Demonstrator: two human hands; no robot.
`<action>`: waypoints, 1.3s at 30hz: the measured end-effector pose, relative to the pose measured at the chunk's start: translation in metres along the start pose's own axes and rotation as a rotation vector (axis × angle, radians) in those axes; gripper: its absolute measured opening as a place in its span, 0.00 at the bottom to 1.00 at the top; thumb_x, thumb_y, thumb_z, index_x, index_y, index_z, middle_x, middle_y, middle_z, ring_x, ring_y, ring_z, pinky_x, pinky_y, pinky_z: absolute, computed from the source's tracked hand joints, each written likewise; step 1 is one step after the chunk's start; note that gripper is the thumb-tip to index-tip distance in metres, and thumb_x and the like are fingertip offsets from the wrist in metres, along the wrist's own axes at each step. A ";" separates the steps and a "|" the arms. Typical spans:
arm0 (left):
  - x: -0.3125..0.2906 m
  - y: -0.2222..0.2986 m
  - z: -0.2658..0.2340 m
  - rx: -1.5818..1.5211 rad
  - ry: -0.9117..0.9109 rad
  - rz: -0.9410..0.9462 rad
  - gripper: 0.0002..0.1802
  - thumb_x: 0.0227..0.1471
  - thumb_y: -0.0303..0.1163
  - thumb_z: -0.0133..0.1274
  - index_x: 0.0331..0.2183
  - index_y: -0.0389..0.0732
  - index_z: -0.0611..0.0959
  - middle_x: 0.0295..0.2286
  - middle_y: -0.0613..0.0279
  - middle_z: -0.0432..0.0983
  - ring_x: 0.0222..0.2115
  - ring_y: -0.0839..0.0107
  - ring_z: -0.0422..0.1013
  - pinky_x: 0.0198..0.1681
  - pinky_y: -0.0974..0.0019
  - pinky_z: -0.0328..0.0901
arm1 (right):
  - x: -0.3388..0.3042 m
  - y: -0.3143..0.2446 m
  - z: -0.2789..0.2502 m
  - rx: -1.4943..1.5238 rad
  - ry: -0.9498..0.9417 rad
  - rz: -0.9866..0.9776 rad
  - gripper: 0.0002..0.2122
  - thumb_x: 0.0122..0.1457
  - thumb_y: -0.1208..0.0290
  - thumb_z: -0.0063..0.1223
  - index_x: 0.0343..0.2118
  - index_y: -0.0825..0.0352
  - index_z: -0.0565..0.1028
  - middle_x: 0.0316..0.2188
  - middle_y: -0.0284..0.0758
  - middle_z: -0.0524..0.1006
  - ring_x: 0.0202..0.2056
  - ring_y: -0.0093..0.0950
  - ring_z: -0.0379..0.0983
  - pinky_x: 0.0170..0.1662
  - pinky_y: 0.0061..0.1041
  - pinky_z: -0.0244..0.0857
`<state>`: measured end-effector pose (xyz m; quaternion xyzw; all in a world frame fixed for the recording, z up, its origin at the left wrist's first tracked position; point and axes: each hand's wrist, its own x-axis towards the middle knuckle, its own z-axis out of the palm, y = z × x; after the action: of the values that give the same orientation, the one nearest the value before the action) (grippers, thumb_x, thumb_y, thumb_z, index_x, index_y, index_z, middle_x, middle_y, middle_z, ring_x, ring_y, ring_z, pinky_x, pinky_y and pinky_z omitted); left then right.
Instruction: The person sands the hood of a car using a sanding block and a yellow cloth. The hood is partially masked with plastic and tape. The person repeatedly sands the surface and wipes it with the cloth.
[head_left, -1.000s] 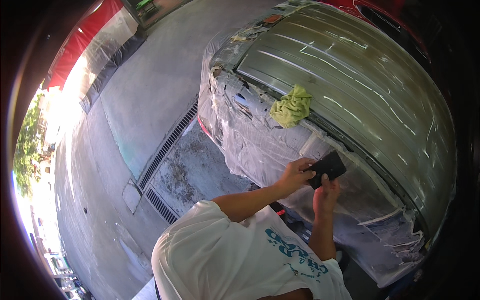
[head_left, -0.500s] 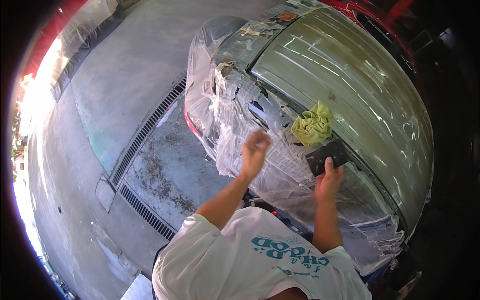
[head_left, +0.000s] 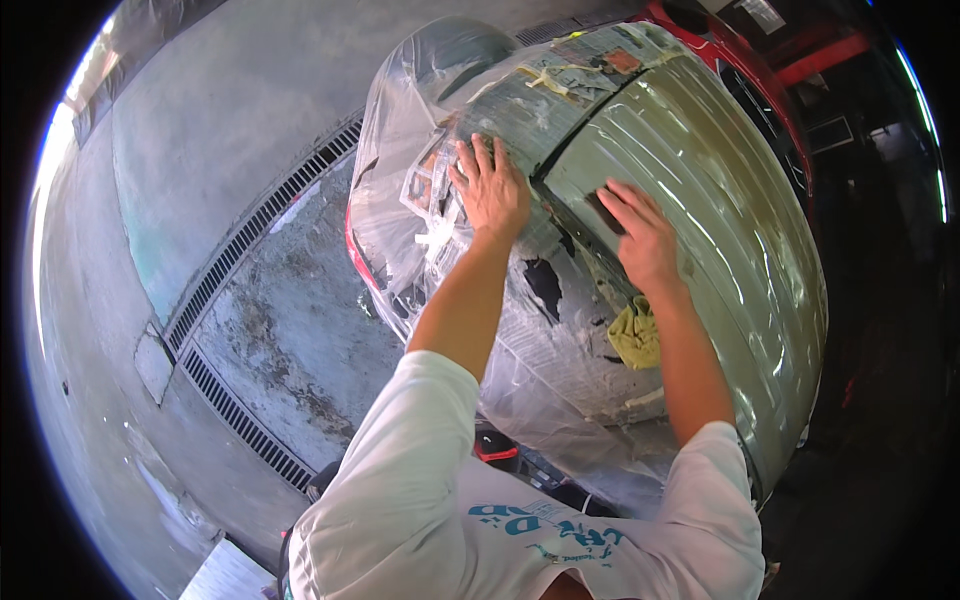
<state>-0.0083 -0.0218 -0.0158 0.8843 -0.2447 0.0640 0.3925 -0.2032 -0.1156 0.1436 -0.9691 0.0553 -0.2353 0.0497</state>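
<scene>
My right hand [head_left: 645, 240] presses a black sheet of sandpaper [head_left: 604, 212] against the wet, olive-grey car roof [head_left: 720, 230], near its left edge. The fingers lie over the sheet and hide most of it. My left hand [head_left: 492, 190] rests with spread fingers on the masking film and paper beside the roof's corner. A crumpled yellow-green cloth [head_left: 634, 336] lies at the roof's edge, partly behind my right forearm. Clear plastic film [head_left: 545, 370] covers the car's side, torn in places over dark patches.
A dark seam [head_left: 580, 130] separates the roof from the taped, paper-covered part [head_left: 540, 90] beyond. A slotted drain grate [head_left: 240, 235] crosses the concrete floor [head_left: 240, 120] on the left. Another red car [head_left: 760, 90] stands close behind on the far right.
Both hands have reached farther forward. The right hand brought the sandpaper down onto the roof; the left settled on the masked area. The view has shifted, and the cloth appears lower.
</scene>
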 end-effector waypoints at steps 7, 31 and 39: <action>-0.002 0.012 -0.011 -0.011 -0.019 -0.041 0.31 0.62 0.36 0.48 0.66 0.43 0.75 0.71 0.47 0.58 0.74 0.41 0.46 0.74 0.34 0.39 | 0.048 0.081 0.102 -0.135 -0.314 -0.123 0.26 0.55 0.83 0.51 0.57 0.56 0.83 0.63 0.28 0.77 0.63 0.34 0.71 0.64 0.41 0.67; -0.001 0.007 -0.016 -0.007 -0.008 -0.034 0.31 0.61 0.36 0.48 0.65 0.42 0.76 0.70 0.44 0.58 0.73 0.39 0.47 0.74 0.32 0.41 | 0.073 0.090 0.109 -0.199 -0.460 -0.220 0.23 0.58 0.81 0.50 0.56 0.62 0.82 0.62 0.36 0.78 0.65 0.43 0.72 0.65 0.40 0.71; -0.005 0.005 -0.016 -0.021 -0.016 -0.037 0.31 0.61 0.36 0.49 0.64 0.41 0.76 0.70 0.45 0.59 0.73 0.40 0.48 0.73 0.31 0.42 | 0.077 0.109 0.115 -0.222 -0.368 -0.201 0.23 0.56 0.83 0.50 0.54 0.63 0.83 0.58 0.33 0.81 0.61 0.42 0.72 0.63 0.37 0.72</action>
<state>-0.0139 -0.0111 -0.0034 0.8850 -0.2322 0.0472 0.4008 -0.0915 -0.2256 0.0630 -0.9958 -0.0258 -0.0511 -0.0718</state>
